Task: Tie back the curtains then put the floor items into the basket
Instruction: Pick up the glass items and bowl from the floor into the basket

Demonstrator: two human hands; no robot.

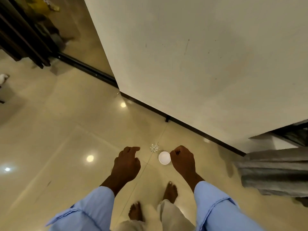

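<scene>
A small white round cup (164,157) sits on the glossy beige floor, seen from above. Beside it lies a small clear ribbed object (154,148) on a tile joint. My right hand (182,160) hangs above the floor with its fingers curled into a fist, its thumb side overlapping the cup's edge in view. I cannot see anything held in it. My left hand (127,162) is loosely curled with the index finger pointing forward and holds nothing. A grey curtain (273,172) bunches at the right edge. No basket is in view.
A white wall (191,55) with a dark skirting runs diagonally ahead. Dark wooden furniture (20,34) stands at the top left beside a doorway. A white crumpled thing (3,78) lies at the far left. My bare feet stand on the tiles below.
</scene>
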